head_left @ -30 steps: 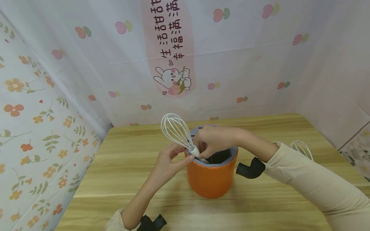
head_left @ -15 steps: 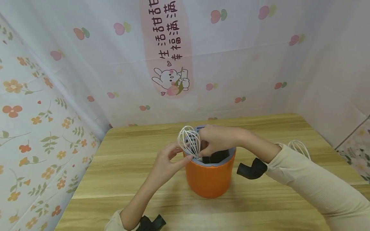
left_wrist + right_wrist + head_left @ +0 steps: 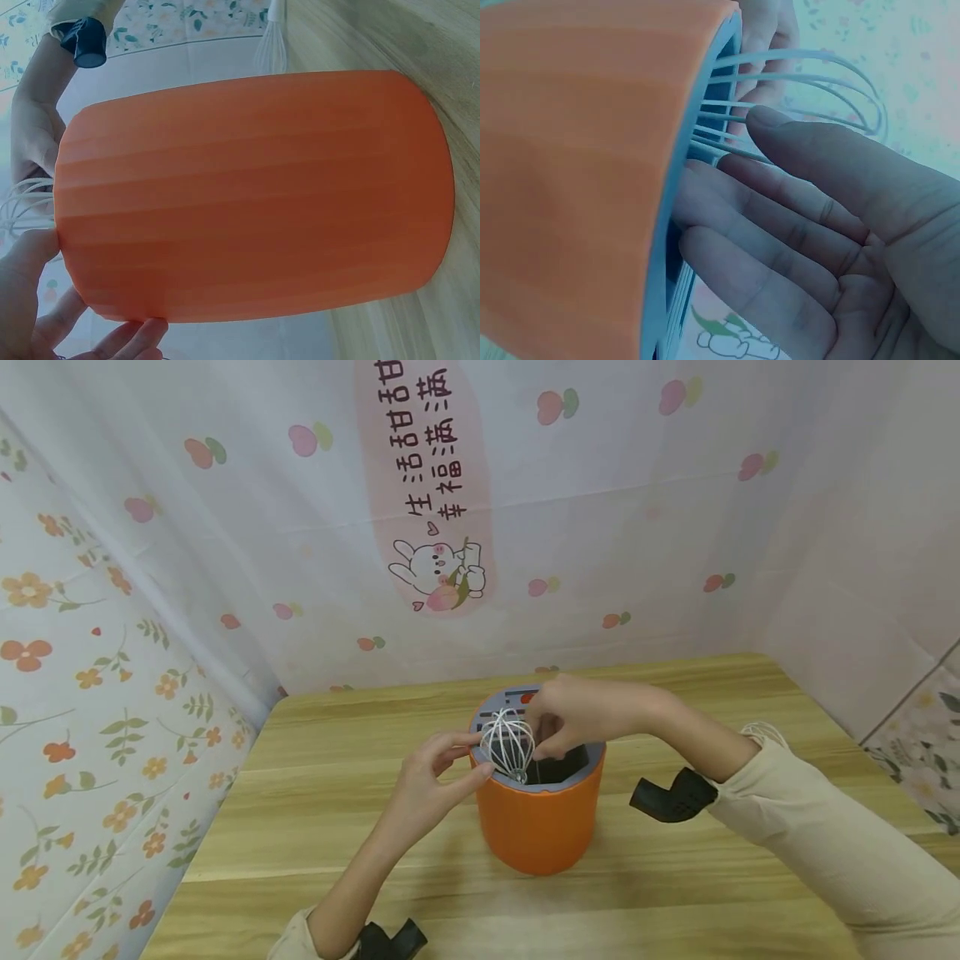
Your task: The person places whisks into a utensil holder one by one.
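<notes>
An orange utensil holder [image 3: 536, 827] with a grey slotted top stands upright on the table. Inside its opening sits a white whisk [image 3: 517, 768], handle down and hidden, wire loops poking above the rim. My left hand [image 3: 438, 777] grips the holder's left side near the rim, thumb at the front; the left wrist view shows its fingers against the orange wall [image 3: 255, 202]. Over the opening is my right hand [image 3: 581, 714], right beside the whisk. Its fingers [image 3: 780, 217] are loosely extended with nothing between them, the thumb close to the wire loops in the right wrist view.
Another white whisk [image 3: 765, 735] lies at the right of the table, mostly behind the right sleeve [image 3: 817, 827]. The wooden table [image 3: 337, 810] ends at a printed curtain [image 3: 637, 527]. Dark wrist mounts [image 3: 675, 795] are on both forearms.
The whisk went from leaning left in the right hand's pinch to standing lower in the holder. My right hand has let go and moved slightly right. The left hand keeps its place.
</notes>
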The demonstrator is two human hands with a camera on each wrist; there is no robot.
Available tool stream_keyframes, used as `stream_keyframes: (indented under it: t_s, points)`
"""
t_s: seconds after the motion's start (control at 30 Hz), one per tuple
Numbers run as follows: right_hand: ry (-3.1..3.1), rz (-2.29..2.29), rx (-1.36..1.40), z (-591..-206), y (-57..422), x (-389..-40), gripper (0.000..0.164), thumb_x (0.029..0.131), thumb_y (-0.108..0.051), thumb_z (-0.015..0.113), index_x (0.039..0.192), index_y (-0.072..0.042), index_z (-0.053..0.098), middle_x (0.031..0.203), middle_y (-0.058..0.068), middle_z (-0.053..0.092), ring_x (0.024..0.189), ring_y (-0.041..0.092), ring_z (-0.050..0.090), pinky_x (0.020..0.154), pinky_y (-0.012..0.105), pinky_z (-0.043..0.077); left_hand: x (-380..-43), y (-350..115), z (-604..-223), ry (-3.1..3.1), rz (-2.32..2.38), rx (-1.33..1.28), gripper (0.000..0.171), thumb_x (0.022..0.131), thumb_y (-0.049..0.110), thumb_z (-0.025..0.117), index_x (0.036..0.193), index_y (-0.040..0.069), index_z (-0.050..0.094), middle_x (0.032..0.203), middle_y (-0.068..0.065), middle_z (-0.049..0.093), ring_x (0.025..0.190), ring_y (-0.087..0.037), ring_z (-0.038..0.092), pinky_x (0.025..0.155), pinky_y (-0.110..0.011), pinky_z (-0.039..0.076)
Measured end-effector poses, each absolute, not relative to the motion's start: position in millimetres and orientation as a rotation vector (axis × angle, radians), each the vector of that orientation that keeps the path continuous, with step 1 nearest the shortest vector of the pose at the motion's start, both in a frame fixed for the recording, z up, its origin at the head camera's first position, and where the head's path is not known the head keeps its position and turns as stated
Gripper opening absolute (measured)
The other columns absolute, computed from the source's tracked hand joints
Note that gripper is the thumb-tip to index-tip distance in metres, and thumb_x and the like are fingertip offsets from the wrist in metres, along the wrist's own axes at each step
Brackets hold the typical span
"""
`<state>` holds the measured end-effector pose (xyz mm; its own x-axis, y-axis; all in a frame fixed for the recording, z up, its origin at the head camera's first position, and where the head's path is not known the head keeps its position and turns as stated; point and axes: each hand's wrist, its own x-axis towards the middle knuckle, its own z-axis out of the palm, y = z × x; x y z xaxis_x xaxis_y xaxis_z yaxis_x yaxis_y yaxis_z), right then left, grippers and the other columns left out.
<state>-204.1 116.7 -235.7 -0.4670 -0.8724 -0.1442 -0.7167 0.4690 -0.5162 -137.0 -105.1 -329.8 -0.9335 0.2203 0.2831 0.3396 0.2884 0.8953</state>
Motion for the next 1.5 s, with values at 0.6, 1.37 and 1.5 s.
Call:
stream_keyframes:
  t_s: [0.6, 1.37, 1.5]
  points:
    - [2.374, -0.797, -1.113, -226, 165, -208, 0.006, 0.084, -0.010, 0.067, 0.087, -0.005, 0.066, 0.077, 0.001, 0.066, 0.070, 0.015, 0.064, 0.065, 0.029, 0.053, -124, -101, -306, -2.496, -1.757, -0.487, 0.031, 0.083, 0.008, 0.068, 0.113, 0.004, 0.063, 0.119, -0.008, 0.056, 0.110, -0.026, 0.055, 0.101, -0.045, 0.034]
    - [2.435, -0.987, -0.533, -280, 307, -248, 0.030, 0.089, -0.017, 0.061, 0.102, 0.009, 0.060, 0.087, 0.013, 0.067, 0.078, 0.024, 0.066, 0.068, 0.034, 0.055, -120, -101, -300, -2.471, -1.791, -0.502, 0.031, 0.083, 0.006, 0.067, 0.114, 0.001, 0.062, 0.120, -0.010, 0.055, 0.112, -0.026, 0.053, 0.101, -0.043, 0.035]
    - [2.433, -0.996, -0.487, -292, 327, -246, 0.032, 0.090, -0.018, 0.060, 0.104, 0.011, 0.059, 0.088, 0.014, 0.067, 0.079, 0.023, 0.066, 0.068, 0.033, 0.055, -121, -101, -304, -2.458, -1.790, -0.516, 0.032, 0.083, 0.006, 0.067, 0.114, 0.002, 0.062, 0.119, -0.010, 0.055, 0.111, -0.026, 0.053, 0.101, -0.044, 0.035]
